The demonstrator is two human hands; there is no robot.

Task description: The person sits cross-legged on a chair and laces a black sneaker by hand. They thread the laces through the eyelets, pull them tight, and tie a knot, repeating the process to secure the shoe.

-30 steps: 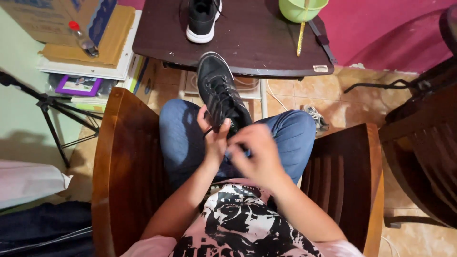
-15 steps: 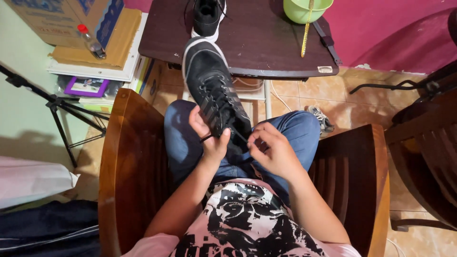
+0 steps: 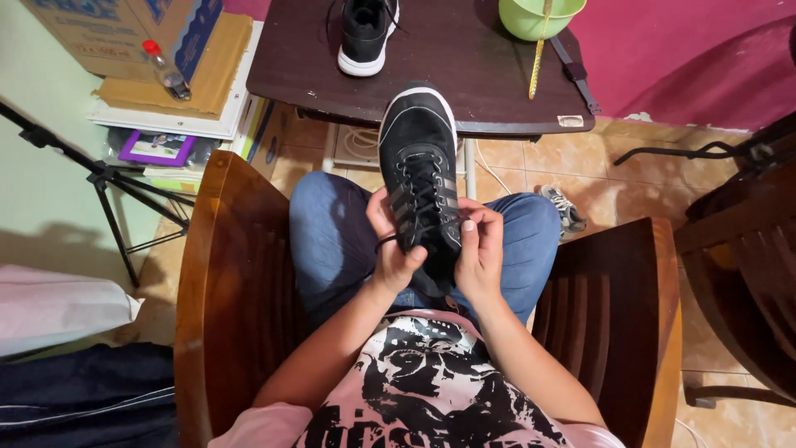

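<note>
- The left hand is closed on the left side of a black sneaker, thumb across the upper near the laces and fingers curled behind; a loop of black lace sticks out beside its thumb.
- The right hand grips the sneaker's right side, fingertips pressed against the striped flank by the lacing.
- The sneaker is held between the 2 hands above the lap, heel toward the person, white-edged toe pointing away and reaching over the near edge of the dark tabletop.
- Below it are blue-jeaned legs, and the person sits in a brown wooden chair whose armrests flank both sides.
- A 2nd black sneaker rests at the far edge of the tabletop, left of centre.
- A green bowl sits at the far right part of the tabletop, with a yellow tape hanging from it onto the surface.
- Left of the table, a small bottle with a red cap lies on a stack of cardboard and boards.
- A tripod leg stands on the floor at the left.
</note>
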